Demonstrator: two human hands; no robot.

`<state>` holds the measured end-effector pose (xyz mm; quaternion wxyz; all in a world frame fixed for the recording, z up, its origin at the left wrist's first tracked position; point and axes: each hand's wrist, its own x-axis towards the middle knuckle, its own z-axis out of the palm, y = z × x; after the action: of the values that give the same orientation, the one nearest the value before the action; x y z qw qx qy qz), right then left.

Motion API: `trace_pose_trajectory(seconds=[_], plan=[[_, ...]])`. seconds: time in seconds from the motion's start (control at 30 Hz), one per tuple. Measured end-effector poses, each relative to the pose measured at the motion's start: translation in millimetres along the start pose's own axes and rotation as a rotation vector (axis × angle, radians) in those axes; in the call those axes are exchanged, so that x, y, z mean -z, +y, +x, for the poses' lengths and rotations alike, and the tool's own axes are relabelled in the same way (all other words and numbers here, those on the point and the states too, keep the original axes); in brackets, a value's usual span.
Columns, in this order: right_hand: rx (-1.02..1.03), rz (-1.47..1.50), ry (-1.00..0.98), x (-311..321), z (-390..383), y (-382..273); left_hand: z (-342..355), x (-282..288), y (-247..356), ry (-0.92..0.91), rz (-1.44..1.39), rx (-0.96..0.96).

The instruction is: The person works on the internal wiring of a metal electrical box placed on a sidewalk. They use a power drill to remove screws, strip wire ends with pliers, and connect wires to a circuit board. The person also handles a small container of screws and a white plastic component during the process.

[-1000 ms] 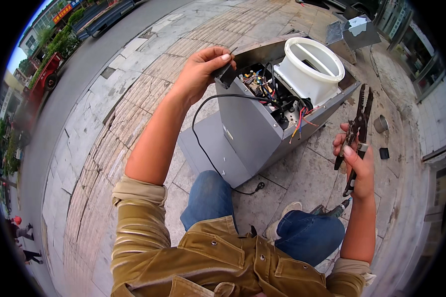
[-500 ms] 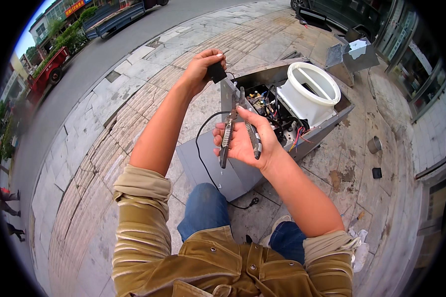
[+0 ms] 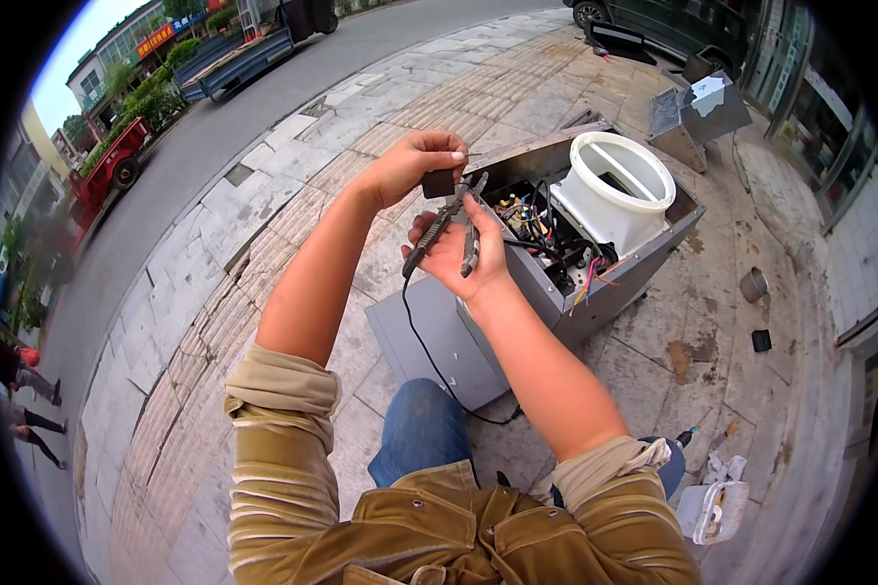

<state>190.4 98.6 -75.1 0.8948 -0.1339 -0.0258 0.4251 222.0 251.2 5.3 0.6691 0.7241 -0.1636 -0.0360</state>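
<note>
Pinched in the fingers of my left hand [image 3: 400,174] is a small black box-shaped part [image 3: 438,183], with something thin sticking out past the fingertips. My right hand [image 3: 480,271], palm up, grips a pair of worn pliers [image 3: 423,246] whose handles are spread apart. The pliers' jaws are close beside the black part; whether they touch it I cannot tell. Just beyond both hands is an opened grey metal housing [image 3: 644,258], with tangled wires [image 3: 529,222] inside and a white round duct outlet [image 3: 605,219] on it.
A grey panel [image 3: 434,336] lies before my knee, crossed by a black cord [image 3: 421,341]. To the right are a metal cup [image 3: 754,284], a black square piece [image 3: 761,340] and a white plastic container [image 3: 714,512]. A bent metal box [image 3: 681,127] stands farther off.
My right hand has moved left with the pliers, bringing them nearer my left hand. My left hand has come slightly lower with the black part. The view has shifted a little.
</note>
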Motion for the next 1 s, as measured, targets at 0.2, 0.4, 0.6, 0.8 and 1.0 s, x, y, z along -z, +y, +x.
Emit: trace_pose_trajectory(seconds=[0.2, 0.4, 0.6, 0.8, 1.0], plan=[[0.052, 0.061, -0.039, 5.8, 10.9, 10.7, -6.9, 3.4, -2.3, -0.015, -0.015, 0.010], [0.098, 0.081, -0.107, 16.8, 23.3, 13.9, -8.7, 1.7, -7.2, -0.013, -0.070, -0.003], [0.128, 0.034, -0.022, 9.4, 19.5, 15.5, -8.1, 3.1, -7.7, -0.014, -0.111, 0.000], [0.107, 0.030, 0.005, 11.1, 20.4, 16.1, -9.1, 3.3, -9.7, 0.060, -0.175, 0.002], [0.158, -0.074, -0.023, 18.4, 19.7, 23.3, -15.0, 5.6, -19.8, 0.067, -0.248, -0.032]])
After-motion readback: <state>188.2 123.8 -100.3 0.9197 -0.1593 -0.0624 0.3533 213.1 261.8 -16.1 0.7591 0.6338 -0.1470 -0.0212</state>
